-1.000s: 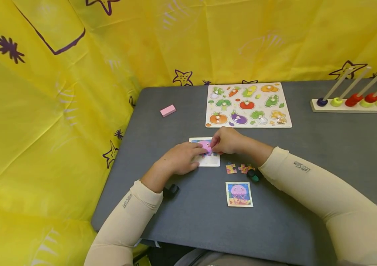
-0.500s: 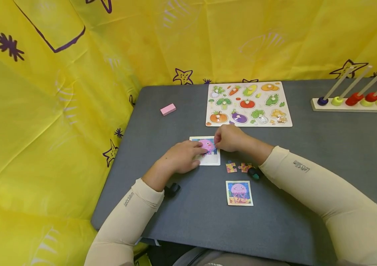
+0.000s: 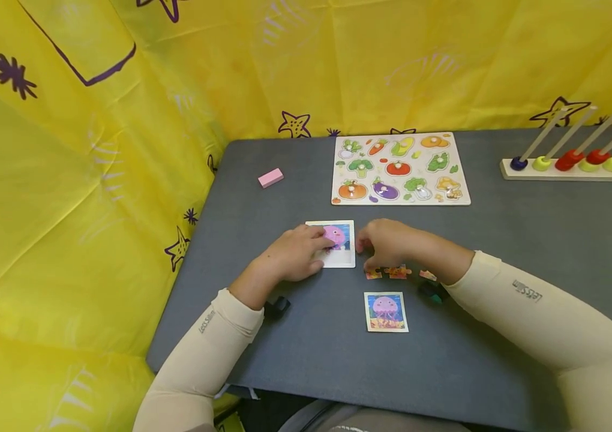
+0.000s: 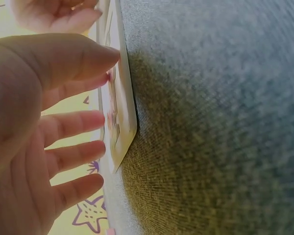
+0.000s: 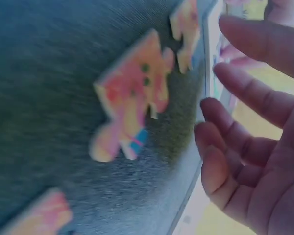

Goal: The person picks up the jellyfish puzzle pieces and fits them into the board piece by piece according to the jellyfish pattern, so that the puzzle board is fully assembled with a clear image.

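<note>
My left hand [image 3: 297, 253] rests with extended fingers on a small white puzzle tray [image 3: 345, 260]. Pink jellyfish pieces [image 3: 336, 235] fill the tray's upper part; bare white shows along its lower strip. In the left wrist view, the thumb touches the tray's edge [image 4: 130, 110]. My right hand [image 3: 389, 240] hovers right of the tray, thumb and fingers apart, holding nothing. Below it on the table lie loose orange-yellow jigsaw pieces: one [image 3: 374, 274] partly hidden by the thumb, another [image 3: 399, 272] beside it, a third [image 3: 427, 275] near the wrist.
A jellyfish picture card [image 3: 386, 312] lies nearer me. Behind the tray is a vegetable peg puzzle board [image 3: 400, 169]. A pink block [image 3: 270, 178] sits at the back left, a bead stacker [image 3: 565, 171] at the back right. Yellow cloth [image 3: 284, 66] borders the table.
My right hand has left the tray's right side and moved right and nearer me, over the loose pieces, its fingers spreading. The rightmost loose piece has come into view. My left hand stays put.
</note>
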### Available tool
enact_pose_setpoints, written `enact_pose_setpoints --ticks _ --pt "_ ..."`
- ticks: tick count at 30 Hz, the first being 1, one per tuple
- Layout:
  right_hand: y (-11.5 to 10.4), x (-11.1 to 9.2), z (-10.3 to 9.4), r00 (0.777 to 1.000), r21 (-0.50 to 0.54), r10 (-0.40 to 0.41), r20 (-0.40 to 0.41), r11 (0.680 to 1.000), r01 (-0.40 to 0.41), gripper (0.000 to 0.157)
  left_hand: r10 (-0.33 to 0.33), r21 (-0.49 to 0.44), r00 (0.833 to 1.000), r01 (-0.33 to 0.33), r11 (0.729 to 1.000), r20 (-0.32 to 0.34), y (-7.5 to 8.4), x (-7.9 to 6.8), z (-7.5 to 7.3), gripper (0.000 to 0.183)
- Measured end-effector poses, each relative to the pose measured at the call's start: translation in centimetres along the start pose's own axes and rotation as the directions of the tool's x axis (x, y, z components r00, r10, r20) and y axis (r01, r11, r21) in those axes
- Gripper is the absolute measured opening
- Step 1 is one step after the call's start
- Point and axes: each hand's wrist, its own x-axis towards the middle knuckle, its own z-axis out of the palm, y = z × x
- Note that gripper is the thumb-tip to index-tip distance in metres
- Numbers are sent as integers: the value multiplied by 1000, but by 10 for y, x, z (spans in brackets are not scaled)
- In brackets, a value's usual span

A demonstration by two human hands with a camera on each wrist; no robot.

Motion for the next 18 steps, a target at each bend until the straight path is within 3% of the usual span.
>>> enact_pose_setpoints --ticks 7,18 --pt "2 -14 16 999 -49 27 -39 998 -29 42 -28 -20 999 28 999 25 -1 -4 0 52" --pt "7 -18 25 993 28 -5 -121 1000 9 31 -89 -92 996 90 992 16 -21 -23 -2 55"
